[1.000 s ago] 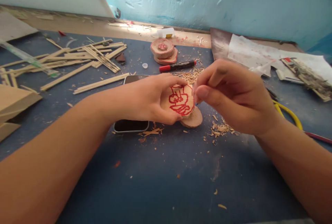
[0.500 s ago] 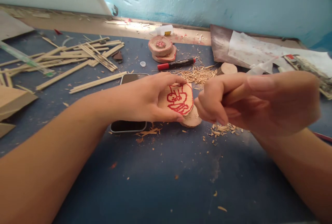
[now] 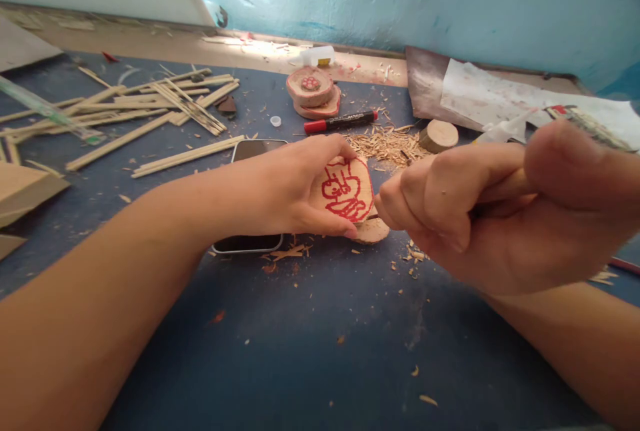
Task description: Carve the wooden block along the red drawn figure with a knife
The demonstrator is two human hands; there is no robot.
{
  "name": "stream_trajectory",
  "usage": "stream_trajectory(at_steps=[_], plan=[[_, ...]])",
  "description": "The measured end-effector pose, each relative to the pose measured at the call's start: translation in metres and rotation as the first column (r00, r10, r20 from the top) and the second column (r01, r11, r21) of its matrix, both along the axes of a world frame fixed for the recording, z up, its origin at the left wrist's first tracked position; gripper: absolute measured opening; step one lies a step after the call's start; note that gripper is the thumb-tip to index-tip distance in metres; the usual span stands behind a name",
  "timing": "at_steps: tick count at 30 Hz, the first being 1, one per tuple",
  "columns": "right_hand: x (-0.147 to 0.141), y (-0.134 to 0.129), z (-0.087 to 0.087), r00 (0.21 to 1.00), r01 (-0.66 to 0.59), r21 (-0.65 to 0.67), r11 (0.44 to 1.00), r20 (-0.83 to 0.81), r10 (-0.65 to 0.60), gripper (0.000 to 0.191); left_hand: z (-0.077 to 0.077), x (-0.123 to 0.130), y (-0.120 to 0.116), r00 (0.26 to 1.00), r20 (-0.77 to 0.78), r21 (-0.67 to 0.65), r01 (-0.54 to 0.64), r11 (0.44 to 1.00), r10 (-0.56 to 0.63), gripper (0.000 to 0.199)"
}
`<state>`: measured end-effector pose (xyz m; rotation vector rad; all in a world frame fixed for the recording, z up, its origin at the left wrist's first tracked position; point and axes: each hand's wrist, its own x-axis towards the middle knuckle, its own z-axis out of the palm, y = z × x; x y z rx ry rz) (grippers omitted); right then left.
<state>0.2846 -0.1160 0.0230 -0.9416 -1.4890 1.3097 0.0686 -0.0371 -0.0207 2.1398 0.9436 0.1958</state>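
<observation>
A round wood slice with a red line drawing and a red rim is gripped at its edges by my left hand, thumb below and fingers above. Beneath it, another pale wood slice pokes out. My right hand is closed just right of the drawn slice, its fingers curled round something mostly hidden; a bit of pale wood shows between thumb and fingers. Partly under my left hand lies a phone. Wood shavings are heaped behind the hands.
Thin wooden sticks lie at the left. Behind are stacked wood slices, a red and black marker, a small glue bottle and a short wood block. Stained white paper lies at the back right.
My right hand has turned and its thumb has moved to the right and nearer the camera, uncovering more of the short wood block. My left hand keeps its hold on the drawn slice.
</observation>
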Motion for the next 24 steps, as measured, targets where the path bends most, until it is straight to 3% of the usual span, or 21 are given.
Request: stream_trajectory(at_steps=[5, 9, 12, 15, 18, 20, 24], plan=[[-0.004, -0.006, -0.001, 0.994, -0.031, -0.008, 0.999, 0.101, 0.032, 0.081, -0.005, 0.000, 0.004, 1.000, -0.006, -0.047, 0.022, 0.999, -0.023, 0.088], [-0.006, -0.001, -0.022, 0.973, 0.149, 0.022, 0.989, -0.180, -0.143, 0.072, -0.005, 0.001, 0.002, 1.000, -0.009, -0.025, 0.016, 1.000, -0.016, 0.085], [-0.008, 0.011, -0.023, 0.944, 0.103, -0.051, 0.993, -0.309, -0.114, 0.059, -0.004, 0.002, 0.000, 1.000, -0.010, -0.059, 0.004, 0.998, -0.005, 0.084], [-0.013, 0.014, -0.006, 0.953, 0.163, -0.123, 0.979, -0.238, -0.189, 0.077, -0.004, 0.002, -0.001, 1.000, 0.001, -0.059, 0.001, 0.998, -0.001, 0.082], [-0.017, 0.006, 0.005, 0.952, 0.264, -0.068, 0.962, -0.140, -0.271, 0.088, -0.005, 0.001, -0.001, 1.000, -0.020, -0.020, -0.010, 1.000, 0.009, 0.084], [-0.015, -0.002, 0.002, 0.975, 0.203, -0.010, 0.979, -0.086, -0.203, 0.083, -0.006, 0.002, -0.002, 1.000, -0.009, 0.004, -0.004, 1.000, 0.004, 0.081], [-0.005, -0.010, -0.013, 0.998, 0.059, -0.059, 0.997, 0.022, -0.058, 0.058, -0.004, 0.002, -0.005, 1.000, 0.025, 0.024, -0.001, 1.000, 0.001, 0.070]])
